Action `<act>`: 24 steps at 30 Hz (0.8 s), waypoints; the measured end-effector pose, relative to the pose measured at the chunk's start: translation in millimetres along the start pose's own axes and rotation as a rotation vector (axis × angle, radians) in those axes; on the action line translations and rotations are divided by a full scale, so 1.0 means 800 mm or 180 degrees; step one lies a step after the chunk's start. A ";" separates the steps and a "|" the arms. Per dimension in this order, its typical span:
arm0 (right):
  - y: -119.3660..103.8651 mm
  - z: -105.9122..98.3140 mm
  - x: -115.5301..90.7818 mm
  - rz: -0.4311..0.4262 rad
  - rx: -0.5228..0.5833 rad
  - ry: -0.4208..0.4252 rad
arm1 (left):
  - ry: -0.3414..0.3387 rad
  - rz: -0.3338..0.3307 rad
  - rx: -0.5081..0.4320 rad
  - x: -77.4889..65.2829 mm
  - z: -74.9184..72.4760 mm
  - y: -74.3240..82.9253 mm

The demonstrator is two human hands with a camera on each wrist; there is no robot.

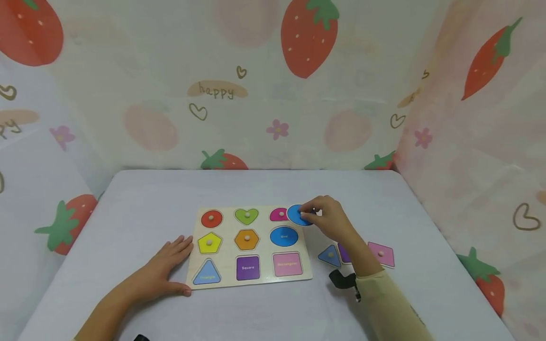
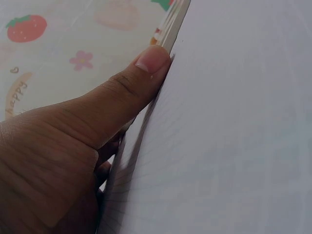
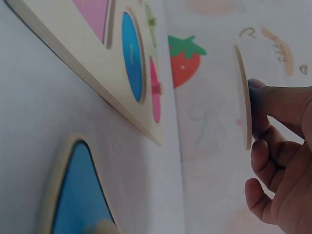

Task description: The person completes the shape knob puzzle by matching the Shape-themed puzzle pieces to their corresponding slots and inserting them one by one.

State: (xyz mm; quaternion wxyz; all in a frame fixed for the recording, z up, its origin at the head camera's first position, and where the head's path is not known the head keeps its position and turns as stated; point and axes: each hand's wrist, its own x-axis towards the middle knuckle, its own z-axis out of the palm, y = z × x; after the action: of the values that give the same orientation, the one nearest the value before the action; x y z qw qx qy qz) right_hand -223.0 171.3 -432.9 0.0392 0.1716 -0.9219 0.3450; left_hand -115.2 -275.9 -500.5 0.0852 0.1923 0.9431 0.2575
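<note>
A wooden shape-puzzle board [image 1: 228,229] lies flat on the table. My left hand [image 1: 159,272] rests at its left edge, with fingers and thumb [image 2: 152,59] touching the side. Above the board's upper right corner, my right hand [image 1: 330,218] pinches a blue oval puzzle piece [image 1: 295,214] by its knob. In the right wrist view that piece [image 3: 243,97] appears edge-on, off the table. The oval recess [image 1: 284,236] shows bare, as do the triangle, square and rectangle recesses. Red circle, green heart, magenta semicircle, yellow pentagon and orange hexagon pieces sit in the board.
Right of the board lie a blue triangle piece [image 1: 328,256], a purple piece [image 1: 343,254] partly behind the right forearm, and a pink piece [image 1: 387,255]. A strawberry-print backdrop [image 1: 264,104] encloses the white table [image 1: 264,312] at the back and sides.
</note>
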 end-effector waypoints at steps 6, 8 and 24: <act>-0.004 0.022 -0.001 -0.0015 0.0047 -0.0131 | 0.0007 0.0003 0.0006 -0.001 -0.001 -0.001; -0.004 0.029 -0.001 0.0017 0.0036 -0.0178 | 0.0001 -0.0007 -0.0011 -0.001 0.000 -0.001; -0.002 0.067 0.000 0.0314 0.0055 -0.0549 | 0.0015 -0.0022 -0.0008 0.000 0.003 -0.002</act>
State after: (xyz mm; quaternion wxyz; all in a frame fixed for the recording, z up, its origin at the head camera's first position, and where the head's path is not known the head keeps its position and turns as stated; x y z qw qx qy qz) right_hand -219.9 135.9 -472.5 -0.0589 0.1554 -0.9262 0.3384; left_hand -115.4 -276.2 -503.5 0.0841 0.1883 0.9437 0.2588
